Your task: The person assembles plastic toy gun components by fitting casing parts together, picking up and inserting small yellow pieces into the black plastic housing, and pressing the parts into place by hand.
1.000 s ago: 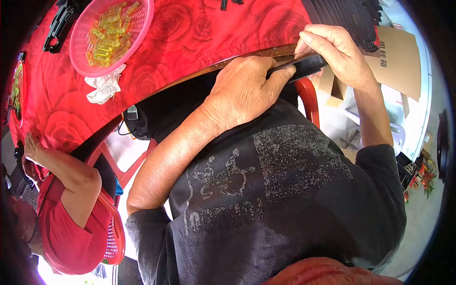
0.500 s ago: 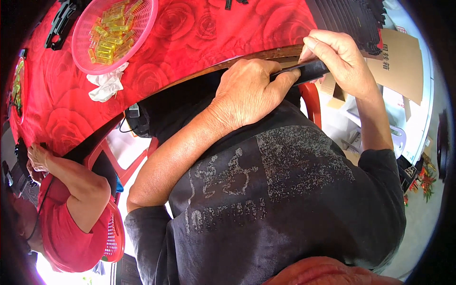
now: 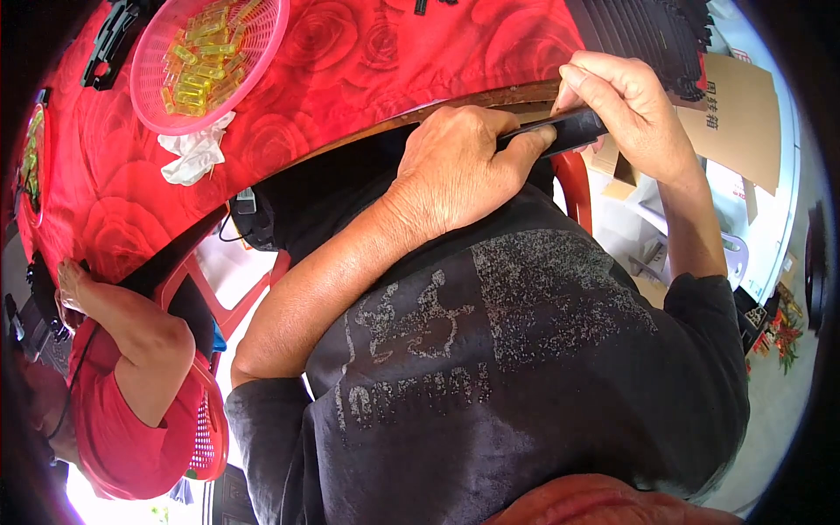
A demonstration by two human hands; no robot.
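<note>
My left hand (image 3: 464, 162) is wrapped round a long black bar (image 3: 576, 129), thumb along its upper side, just in front of the table edge. The bar's left part is hidden under that hand. My right hand (image 3: 626, 105) is closed at the bar's right end, its thumb and fingertips pinched together near the far edge. Whatever sits between those fingertips is hidden. On the table, a pink mesh basket (image 3: 147, 92) contains many small clear yellow tubes (image 3: 206, 66). A crumpled white tissue (image 3: 194, 157) lies against the basket's near side.
A rose-patterned red cloth covers the table (image 3: 350, 74). Stacked black bars (image 3: 630, 39) lie at its right end, beside a cardboard box (image 3: 735, 114). Another black part (image 3: 112, 44) rests far left. A co-worker in red (image 3: 131, 411) sits at left, one hand (image 3: 72, 284) near dark parts.
My right hand has shifted slightly at the bar's end, and a fingertip now shows below it. The co-worker's arm has moved a little left. My left hand keeps its hold.
</note>
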